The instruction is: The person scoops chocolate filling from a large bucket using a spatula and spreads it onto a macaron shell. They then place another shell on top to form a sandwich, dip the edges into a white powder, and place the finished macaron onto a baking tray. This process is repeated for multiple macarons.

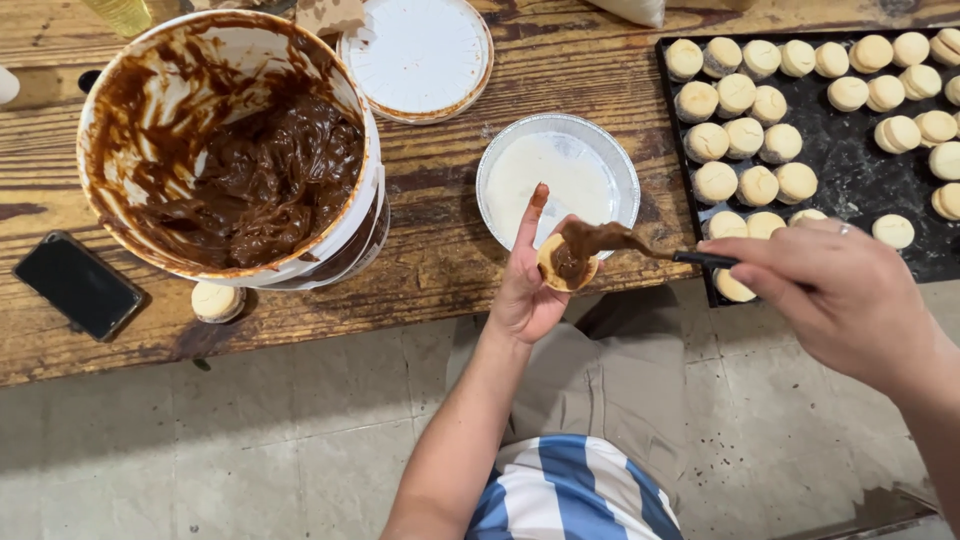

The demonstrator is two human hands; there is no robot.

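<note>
Bucket (356,215) white, brown-smeared — cookies (745,140) pale cream on black tray (850,180) — shirt (570,495) blue-white striped.

- left hand (527,285): raised palm-up, bare forearm running up from bottom centre of frame
- index finger straight and extended upward, tip smeared brown; other fingers curled in a cupped grip on a small item
- right hand (835,295): enters from right edge, back of hand facing the camera, ring on one finger
- right fingers pinched shut on a thin dark handle, pointing toward left hand
</note>
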